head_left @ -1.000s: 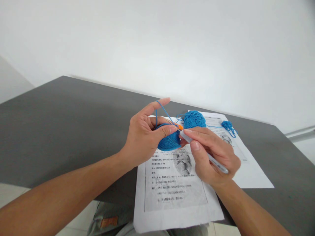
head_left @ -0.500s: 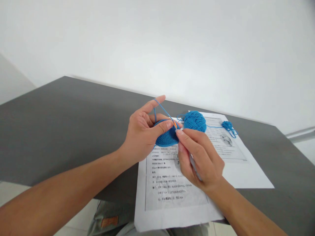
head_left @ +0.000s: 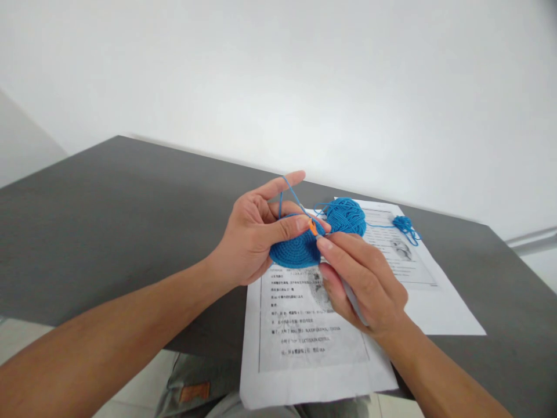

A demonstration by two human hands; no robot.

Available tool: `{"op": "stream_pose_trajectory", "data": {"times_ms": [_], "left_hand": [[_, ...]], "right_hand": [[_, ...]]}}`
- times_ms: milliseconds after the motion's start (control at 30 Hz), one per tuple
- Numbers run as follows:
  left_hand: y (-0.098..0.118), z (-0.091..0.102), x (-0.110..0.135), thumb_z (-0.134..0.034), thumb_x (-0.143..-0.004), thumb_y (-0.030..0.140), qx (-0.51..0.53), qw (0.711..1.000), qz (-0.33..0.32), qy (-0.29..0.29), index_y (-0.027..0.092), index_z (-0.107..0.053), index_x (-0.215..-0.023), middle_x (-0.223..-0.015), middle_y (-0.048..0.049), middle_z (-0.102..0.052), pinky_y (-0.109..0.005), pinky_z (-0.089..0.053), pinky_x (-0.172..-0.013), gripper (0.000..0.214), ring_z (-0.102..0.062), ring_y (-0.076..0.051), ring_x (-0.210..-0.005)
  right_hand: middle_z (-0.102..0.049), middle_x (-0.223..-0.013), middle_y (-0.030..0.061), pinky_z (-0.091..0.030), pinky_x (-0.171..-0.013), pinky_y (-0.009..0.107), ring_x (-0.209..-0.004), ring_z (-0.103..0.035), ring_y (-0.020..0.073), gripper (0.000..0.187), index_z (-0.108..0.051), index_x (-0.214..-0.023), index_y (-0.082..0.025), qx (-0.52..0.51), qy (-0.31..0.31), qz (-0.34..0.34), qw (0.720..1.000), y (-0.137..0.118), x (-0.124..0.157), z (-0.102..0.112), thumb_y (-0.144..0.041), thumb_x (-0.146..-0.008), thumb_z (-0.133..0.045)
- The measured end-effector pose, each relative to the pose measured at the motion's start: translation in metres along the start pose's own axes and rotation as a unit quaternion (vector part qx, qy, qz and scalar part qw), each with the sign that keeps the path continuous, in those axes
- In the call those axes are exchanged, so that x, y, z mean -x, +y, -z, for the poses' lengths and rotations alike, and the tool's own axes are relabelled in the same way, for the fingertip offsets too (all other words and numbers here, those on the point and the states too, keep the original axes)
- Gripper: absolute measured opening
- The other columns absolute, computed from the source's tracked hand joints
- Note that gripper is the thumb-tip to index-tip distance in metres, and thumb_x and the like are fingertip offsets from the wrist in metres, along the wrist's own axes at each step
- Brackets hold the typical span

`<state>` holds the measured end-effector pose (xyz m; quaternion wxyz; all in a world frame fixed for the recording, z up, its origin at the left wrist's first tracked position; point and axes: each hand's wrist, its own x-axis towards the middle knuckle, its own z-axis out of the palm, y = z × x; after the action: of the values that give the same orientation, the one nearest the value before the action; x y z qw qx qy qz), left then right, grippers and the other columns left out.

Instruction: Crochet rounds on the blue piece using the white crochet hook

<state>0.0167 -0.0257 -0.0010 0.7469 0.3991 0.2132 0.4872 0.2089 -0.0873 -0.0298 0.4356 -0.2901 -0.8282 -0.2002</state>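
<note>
My left hand point(head_left: 256, 232) pinches a round blue crocheted disc point(head_left: 293, 252) between thumb and fingers, with a strand of blue yarn point(head_left: 290, 193) running over its raised forefinger. My right hand point(head_left: 365, 284) is closed on a grey crochet hook point(head_left: 352, 295) whose orange tip point(head_left: 312, 226) sits at the disc's upper edge. Both hands hover just above a printed sheet point(head_left: 304, 342) on the dark grey table point(head_left: 108, 220). A ball of blue yarn point(head_left: 346, 215) lies just behind the hands.
A second printed sheet point(head_left: 430, 296) lies to the right, partly under the first one. A small tangle of blue yarn point(head_left: 404, 225) rests near its far edge. The front sheet overhangs the table's near edge. A white wall stands behind the table.
The right hand has rolled the hook so its handle now points down under the palm, and the disc has tilted flatter towards me. Both hands stay in about the same spot.
</note>
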Motion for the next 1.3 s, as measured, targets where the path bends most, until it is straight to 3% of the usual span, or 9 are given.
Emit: {"op": "stream_pose_trajectory", "data": {"times_ms": [333,500,733,900,1033,1300], "left_hand": [[0.003,0.002,-0.004,-0.093,-0.068,0.008,-0.006,1.0,0.0,0.012,0.014,-0.061,-0.146,-0.076,-0.0017,-0.082,-0.029,-0.063,-0.066,0.085,-0.079,-0.02,-0.067],[0.001,0.004,-0.006,-0.092,-0.069,0.009,-0.037,0.999,-0.029,0.016,0.01,-0.056,-0.152,-0.076,-0.0011,-0.08,-0.027,-0.061,-0.066,0.091,-0.078,-0.019,-0.07],[-0.001,0.004,-0.008,-0.088,-0.073,0.009,-0.114,0.991,-0.057,0.027,0.008,-0.048,-0.159,-0.076,0.0022,-0.076,-0.022,-0.051,-0.057,0.095,-0.066,-0.011,-0.061],[0.001,0.003,-0.009,-0.085,-0.073,0.011,-0.178,0.981,-0.067,0.042,0.006,-0.048,-0.159,-0.075,0.0027,-0.074,-0.021,-0.044,-0.052,0.093,-0.059,-0.009,-0.057],[0.001,0.002,-0.009,-0.081,-0.075,0.011,-0.217,0.973,-0.067,0.049,0.004,-0.047,-0.16,-0.074,0.0026,-0.074,-0.021,-0.044,-0.052,0.092,-0.057,-0.008,-0.056],[0.003,0.003,-0.01,-0.082,-0.074,0.014,-0.234,0.969,-0.062,0.057,0.002,-0.045,-0.161,-0.074,0.0014,-0.074,-0.021,-0.043,-0.052,0.095,-0.056,-0.008,-0.056]], "right_hand": [[-0.08,-0.123,0.0158,-0.072,-0.081,0.04,-0.1,-0.08,0.0249,0.06,-0.06,-0.155,-0.018,-0.116,-0.005,-0.037,0.993,0.015,-0.005,0.005,-0.007,-0.097,-0.07],[-0.08,-0.126,0.013,-0.072,-0.084,0.039,-0.102,-0.081,0.0239,0.063,-0.06,-0.156,-0.024,-0.113,-0.019,-0.055,0.992,0.018,-0.003,0.008,-0.006,-0.097,-0.072],[-0.081,-0.122,0.0164,-0.071,-0.089,0.04,-0.106,-0.081,0.0258,0.058,-0.067,-0.148,-0.015,-0.101,-0.006,-0.064,0.993,0.019,0.0,0.006,0.0,-0.092,-0.075],[-0.081,-0.121,0.0146,-0.071,-0.087,0.04,-0.105,-0.081,0.0245,0.059,-0.066,-0.148,-0.018,-0.072,-0.023,-0.055,0.996,0.019,-0.002,0.008,0.001,-0.093,-0.074],[-0.082,-0.119,0.0138,-0.071,-0.088,0.041,-0.105,-0.08,0.0254,0.055,-0.067,-0.145,-0.016,-0.022,-0.067,-0.029,0.997,0.02,-0.004,0.011,0.0,-0.093,-0.074],[-0.082,-0.115,0.0203,-0.07,-0.081,0.045,-0.101,-0.078,0.029,0.05,-0.067,-0.139,-0.006,-0.014,-0.073,0.026,0.997,0.024,-0.005,0.012,0.002,-0.09,-0.074]]}}
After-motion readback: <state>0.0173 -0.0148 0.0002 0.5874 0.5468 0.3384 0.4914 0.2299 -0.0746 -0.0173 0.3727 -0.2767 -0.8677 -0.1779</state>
